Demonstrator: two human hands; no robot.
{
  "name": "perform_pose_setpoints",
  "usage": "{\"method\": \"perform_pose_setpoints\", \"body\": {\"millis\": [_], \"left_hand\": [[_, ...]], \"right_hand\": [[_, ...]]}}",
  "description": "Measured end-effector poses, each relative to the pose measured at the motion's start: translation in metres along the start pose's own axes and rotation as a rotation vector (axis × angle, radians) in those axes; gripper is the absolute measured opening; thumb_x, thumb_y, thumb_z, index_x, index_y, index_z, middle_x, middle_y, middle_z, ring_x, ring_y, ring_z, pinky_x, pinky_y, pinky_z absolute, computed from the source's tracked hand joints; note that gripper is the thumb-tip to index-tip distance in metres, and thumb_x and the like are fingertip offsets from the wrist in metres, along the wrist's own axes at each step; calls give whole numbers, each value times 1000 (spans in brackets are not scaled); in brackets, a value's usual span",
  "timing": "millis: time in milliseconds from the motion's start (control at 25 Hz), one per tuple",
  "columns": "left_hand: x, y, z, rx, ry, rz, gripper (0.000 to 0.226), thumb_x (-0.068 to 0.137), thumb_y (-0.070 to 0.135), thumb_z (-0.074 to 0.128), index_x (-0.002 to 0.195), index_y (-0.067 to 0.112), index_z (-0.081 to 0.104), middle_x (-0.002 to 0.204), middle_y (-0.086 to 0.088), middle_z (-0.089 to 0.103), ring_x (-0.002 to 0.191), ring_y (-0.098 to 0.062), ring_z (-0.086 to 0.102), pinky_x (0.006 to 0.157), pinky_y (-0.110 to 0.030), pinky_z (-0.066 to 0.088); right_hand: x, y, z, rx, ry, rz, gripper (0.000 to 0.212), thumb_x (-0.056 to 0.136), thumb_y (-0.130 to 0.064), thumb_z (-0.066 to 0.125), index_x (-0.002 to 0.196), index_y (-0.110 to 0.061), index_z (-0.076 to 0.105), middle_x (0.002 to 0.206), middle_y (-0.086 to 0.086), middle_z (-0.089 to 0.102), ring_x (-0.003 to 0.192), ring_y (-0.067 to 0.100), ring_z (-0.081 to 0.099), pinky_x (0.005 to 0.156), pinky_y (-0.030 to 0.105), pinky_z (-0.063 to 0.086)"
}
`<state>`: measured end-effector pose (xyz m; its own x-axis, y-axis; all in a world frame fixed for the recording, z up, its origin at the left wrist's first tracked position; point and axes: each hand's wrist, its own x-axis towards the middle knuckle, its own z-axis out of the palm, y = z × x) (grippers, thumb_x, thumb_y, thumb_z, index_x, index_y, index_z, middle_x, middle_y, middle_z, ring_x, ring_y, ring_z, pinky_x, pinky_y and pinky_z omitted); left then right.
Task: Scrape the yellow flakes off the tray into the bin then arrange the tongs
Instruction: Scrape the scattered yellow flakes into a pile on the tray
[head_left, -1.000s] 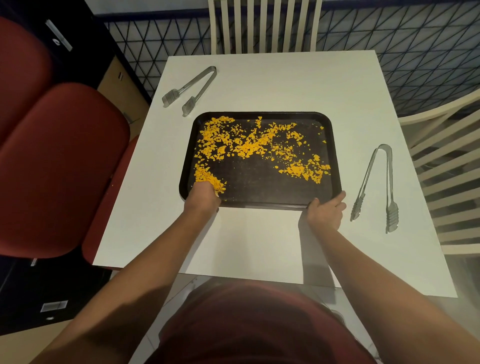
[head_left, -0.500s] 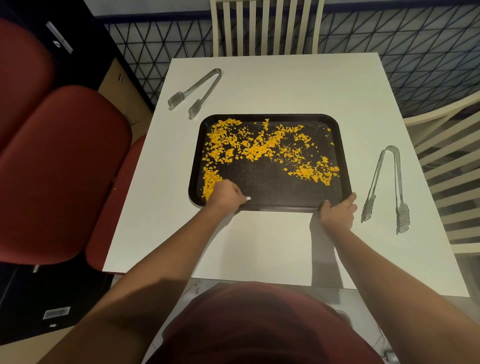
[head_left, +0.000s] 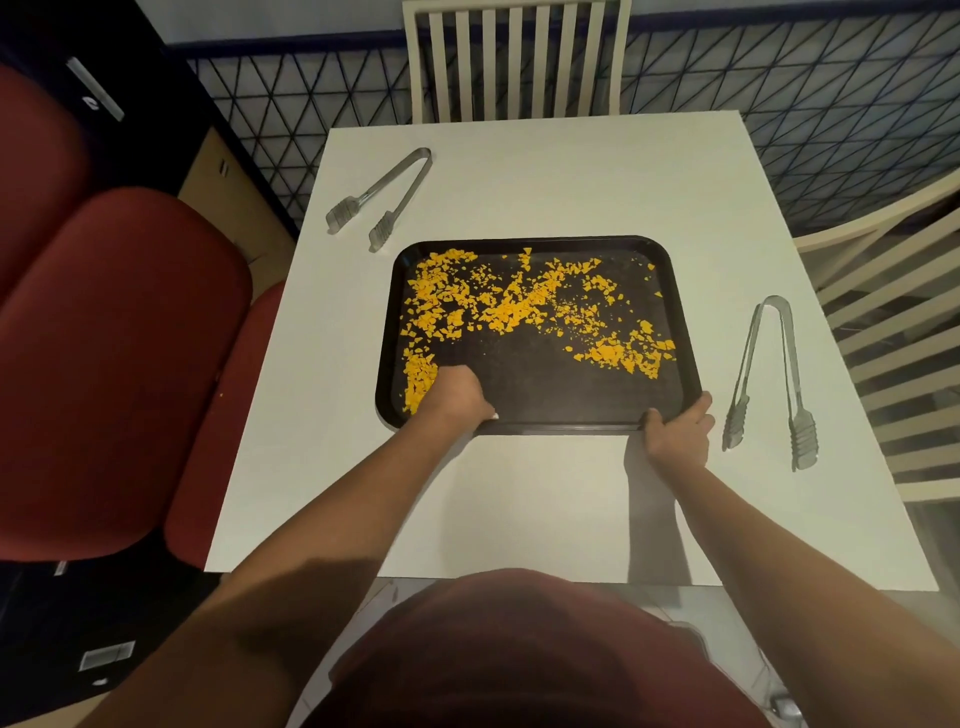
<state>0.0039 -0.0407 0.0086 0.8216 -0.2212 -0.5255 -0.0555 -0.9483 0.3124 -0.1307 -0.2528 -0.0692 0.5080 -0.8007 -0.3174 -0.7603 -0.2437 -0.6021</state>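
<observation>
worktop (head_left: 519, 182): white, square; we have the tray in the middle and tongs on either side.
tray (head_left: 545, 384): black, rounded corners, flat on the worktop. Near half mostly bare.
yellow flakes (head_left: 498, 306): all on the tray, scattered across the far half, a denser strip along the left edge, a cluster at right.
far-left tongs (head_left: 382, 197): off the tray's far-left corner, arms splayed.
right tongs (head_left: 774, 379): just beside the tray's right edge, untouched.
left hand (head_left: 457, 395): inside the tray at the near-left corner, fingers curled, knuckles against the flake strip. A small white bit shows at its near edge; we guess a scraper, can't confirm. So we cannot tell whether it clamps anything.
right hand (head_left: 678, 431): gripping the tray's near-right corner, thumb over the rim.
risk: pushing flakes at the left rim could spill them onto the worktop or the red chair (head_left: 119, 364). If the right hand slips, the tray slides.
hidden: no bin in view. Left fingertips hidden under the hand.
</observation>
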Motion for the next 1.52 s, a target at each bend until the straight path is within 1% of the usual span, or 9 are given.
{"method": "perform_pose_setpoints", "body": {"millis": [200,320,440,520,800,1000,1120,1280,1520], "left_hand": [[2,-25,-10,67,89,-83,24,80,13,66,100,1,63,97,-13,63,92,-32,64,75,-34,52],[0,-13,-6,-63,23,25,16,80,15,66,84,0,70,81,-12,66,77,-26,64,68,-29,51],[-2,-12,2,-32,-3,24,20,80,17,67,86,-3,70,88,-16,69,87,-30,66,75,-33,53],[2,-24,-4,5,70,-45,22,78,17,68,89,-1,66,87,-14,64,88,-33,65,71,-34,51],[12,-19,-2,-267,147,22,16,84,12,59,85,0,69,80,-16,65,71,-27,58,64,-28,43],[11,-37,-6,-127,228,-80,16,84,17,60,86,2,64,88,-15,64,82,-33,62,66,-30,45],[2,-26,0,-120,268,86,18,88,18,53,89,5,65,83,-15,65,77,-33,62,61,-30,43],[-1,-17,31,38,242,270,23,94,19,45,101,7,62,97,-15,65,87,-33,62,67,-34,46],[5,-33,35,108,289,175,27,96,8,36,118,4,51,106,-16,65,97,-33,64,78,-38,49]], "right_hand": [[-1,0,1,7,14,-3,72,91,-23,49,146,-5,6,138,25,30,115,47,42,93,45,36],[-1,0,2,12,13,-8,71,91,-23,49,145,-4,7,136,26,30,114,49,42,92,46,36],[0,0,2,12,9,-3,71,91,-23,49,145,-4,7,136,27,31,113,49,43,92,47,36],[0,0,2,17,9,-4,71,91,-22,50,145,-5,8,135,27,31,113,49,43,93,47,36],[1,0,1,16,2,14,71,91,-23,49,145,-6,7,136,26,30,115,48,41,94,48,35],[1,1,3,17,17,11,70,90,-23,50,144,-6,9,135,27,32,113,49,43,93,48,36],[0,0,3,14,21,11,70,91,-23,50,145,-6,8,135,27,31,114,49,42,93,48,36],[1,1,3,4,15,11,72,91,-24,50,146,-6,7,136,27,31,115,48,42,94,48,35],[2,3,4,-4,34,7,71,90,-22,51,145,-5,10,134,28,33,113,48,43,92,49,36]]}}
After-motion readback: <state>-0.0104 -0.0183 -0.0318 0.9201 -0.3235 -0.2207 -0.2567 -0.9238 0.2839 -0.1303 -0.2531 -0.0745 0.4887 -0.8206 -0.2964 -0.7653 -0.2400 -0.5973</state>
